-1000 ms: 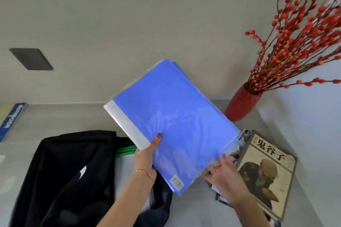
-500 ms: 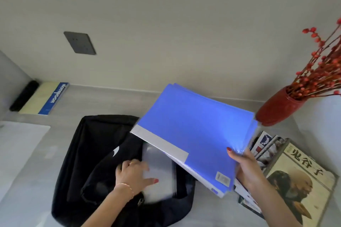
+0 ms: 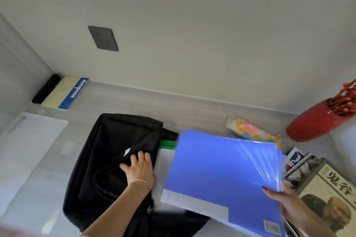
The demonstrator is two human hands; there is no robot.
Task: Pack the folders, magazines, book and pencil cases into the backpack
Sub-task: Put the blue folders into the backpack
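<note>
A person's left hand [image 3: 139, 169] lies flat and unclenched, fingers spread, on the upper flap of a black fabric backpack [image 3: 115, 159] lying open on a pale grey wood-grain worktop [image 3: 192, 109], near its middle. The right hand [image 3: 289, 204] grasps a stack of blue plastic folders [image 3: 221, 175] by one corner, thumb on top, holding them tilted above the backpack's opening. Green-edged translucent folders [image 3: 167, 144] already sit inside the opening, partly hidden by the blue stack. A flower-patterned pencil case [image 3: 248, 129] lies just behind the blue folders, towards the worktop's back edge. At the right edge, a tan-covered book with black Chinese characters [image 3: 331, 192] rests on a pile of magazines [image 3: 300, 161]. A red ceramic vase [image 3: 316, 123] with berry twigs stands in the back right corner; a blue-spined notebook [image 3: 67, 92] lies in the back left.
</note>
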